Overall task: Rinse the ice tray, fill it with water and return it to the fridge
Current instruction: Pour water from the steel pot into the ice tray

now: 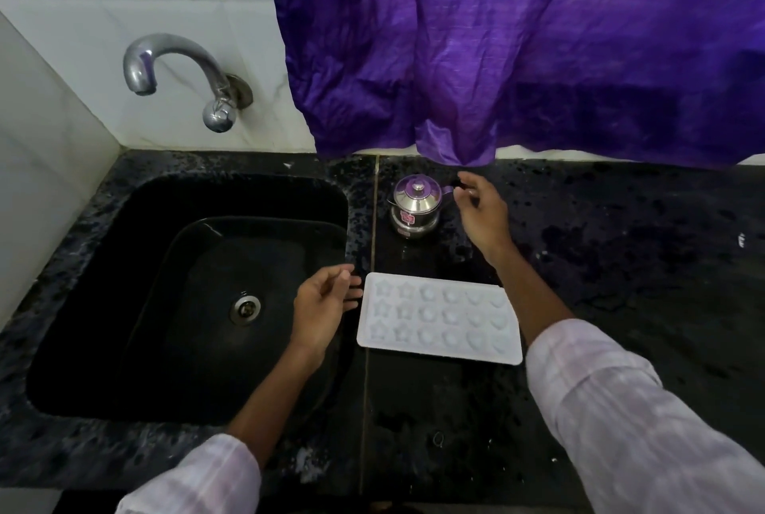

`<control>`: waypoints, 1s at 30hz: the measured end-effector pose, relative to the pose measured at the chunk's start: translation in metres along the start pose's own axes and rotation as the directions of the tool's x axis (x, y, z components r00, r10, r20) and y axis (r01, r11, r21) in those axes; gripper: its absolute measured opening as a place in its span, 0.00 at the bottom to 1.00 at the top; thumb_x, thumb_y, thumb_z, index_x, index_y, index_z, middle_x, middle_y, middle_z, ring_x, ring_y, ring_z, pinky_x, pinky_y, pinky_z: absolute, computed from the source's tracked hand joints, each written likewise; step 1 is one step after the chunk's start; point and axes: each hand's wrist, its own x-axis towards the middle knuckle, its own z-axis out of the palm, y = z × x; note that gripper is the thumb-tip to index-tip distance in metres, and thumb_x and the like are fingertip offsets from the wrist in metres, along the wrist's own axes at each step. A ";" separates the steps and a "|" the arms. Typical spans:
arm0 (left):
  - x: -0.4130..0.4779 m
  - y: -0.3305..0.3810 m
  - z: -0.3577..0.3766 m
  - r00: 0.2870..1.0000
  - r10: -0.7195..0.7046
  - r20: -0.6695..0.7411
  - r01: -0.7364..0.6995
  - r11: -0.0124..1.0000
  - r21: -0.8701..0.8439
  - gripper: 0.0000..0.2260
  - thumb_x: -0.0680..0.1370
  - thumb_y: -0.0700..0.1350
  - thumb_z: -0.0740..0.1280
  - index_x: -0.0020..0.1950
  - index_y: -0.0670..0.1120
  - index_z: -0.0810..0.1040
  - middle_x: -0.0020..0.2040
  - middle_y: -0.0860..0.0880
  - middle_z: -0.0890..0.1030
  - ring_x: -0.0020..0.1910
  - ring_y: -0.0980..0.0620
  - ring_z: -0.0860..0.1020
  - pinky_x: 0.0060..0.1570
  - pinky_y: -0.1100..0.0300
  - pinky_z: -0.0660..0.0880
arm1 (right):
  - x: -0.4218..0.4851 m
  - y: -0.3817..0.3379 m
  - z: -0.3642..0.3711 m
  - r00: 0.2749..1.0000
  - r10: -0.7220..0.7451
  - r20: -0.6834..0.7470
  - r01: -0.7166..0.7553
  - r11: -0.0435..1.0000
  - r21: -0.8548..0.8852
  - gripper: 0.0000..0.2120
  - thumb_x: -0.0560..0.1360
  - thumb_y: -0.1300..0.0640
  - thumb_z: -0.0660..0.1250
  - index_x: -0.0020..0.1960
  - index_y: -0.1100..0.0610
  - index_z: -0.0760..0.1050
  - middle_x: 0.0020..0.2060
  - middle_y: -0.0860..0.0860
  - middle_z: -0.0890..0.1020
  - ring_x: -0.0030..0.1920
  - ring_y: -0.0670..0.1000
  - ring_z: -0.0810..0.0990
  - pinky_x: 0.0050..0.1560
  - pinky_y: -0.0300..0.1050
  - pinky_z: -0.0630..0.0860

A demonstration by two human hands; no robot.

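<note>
Head view: ice tray (pixel 439 319) on black granite counter (pixel 621 265) beside sink (pixel 124 265); left fingers (pixel 345 272) relaxed, right fingers (pixel 470 183) pinch pot handle (pixel 448 189).

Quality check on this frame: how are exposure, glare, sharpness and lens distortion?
Head view: the sink is underexposed, showing little besides the drain. In the same view the tap and steel pot carry bright highlights, and the ice tray is sharp enough to show its moulds. Wide-angle bending shows toward the frame edges.

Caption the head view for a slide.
Right hand at the steel pot, left hand beside the ice tray, next to the sink.
</note>
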 end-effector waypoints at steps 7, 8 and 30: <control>-0.004 -0.001 -0.004 0.999 -0.033 0.022 0.034 0.998 -0.047 0.09 0.84 0.43 0.63 0.60 0.45 0.80 0.49 0.46 0.85 0.44 0.53 0.85 0.44 0.60 0.81 | 0.022 0.010 0.019 0.993 0.051 0.103 -0.041 0.994 -0.102 0.16 0.81 0.47 0.62 0.56 0.57 0.80 0.46 0.52 0.83 0.48 0.51 0.81 0.56 0.54 0.78; -0.004 0.000 -0.005 0.999 -0.037 0.021 0.039 0.998 -0.049 0.09 0.84 0.43 0.63 0.60 0.46 0.80 0.50 0.46 0.85 0.44 0.52 0.85 0.44 0.60 0.80 | 0.022 0.010 0.020 0.993 0.064 0.094 -0.055 0.993 -0.102 0.17 0.80 0.45 0.61 0.53 0.57 0.80 0.43 0.52 0.83 0.46 0.52 0.81 0.54 0.56 0.78; -0.010 -0.020 -0.050 0.987 -0.101 0.125 0.113 0.989 -0.098 0.09 0.84 0.42 0.61 0.59 0.46 0.80 0.51 0.44 0.85 0.45 0.49 0.83 0.47 0.56 0.81 | -0.045 -0.056 0.036 0.979 0.171 0.109 -0.201 0.897 0.395 0.24 0.68 0.40 0.75 0.31 0.49 0.61 0.36 0.55 0.71 0.38 0.50 0.70 0.39 0.44 0.66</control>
